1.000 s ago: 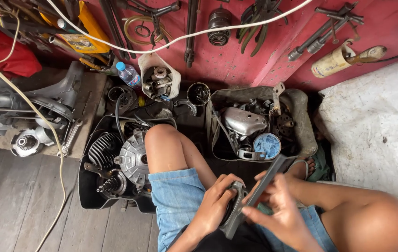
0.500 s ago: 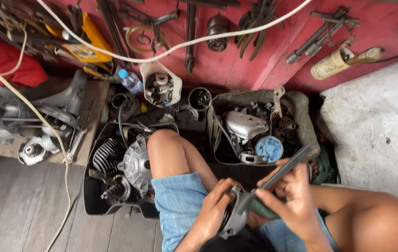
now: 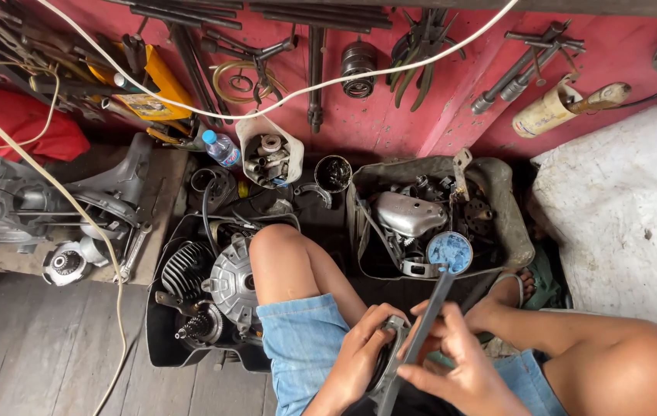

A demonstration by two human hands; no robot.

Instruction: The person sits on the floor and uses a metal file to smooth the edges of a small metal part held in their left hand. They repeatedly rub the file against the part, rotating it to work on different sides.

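The left hand point(image 3: 359, 356) wraps its fingers around a small grey metal part point(image 3: 391, 362) held over the lap, steadying it. The right hand point(image 3: 459, 374) pinches a long flat metal bar point(image 3: 428, 323) that runs up from the part toward the tub of engine pieces point(image 3: 509, 223) ahead. Left of the part, beyond the knee, a finned engine point(image 3: 216, 285) sits in a black tray point(image 3: 160, 339) (probably catching oil).

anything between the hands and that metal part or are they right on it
Nothing visible stands between. The left hand grips the grey metal part directly, and the right hand holds the long flat metal bar laid against it.
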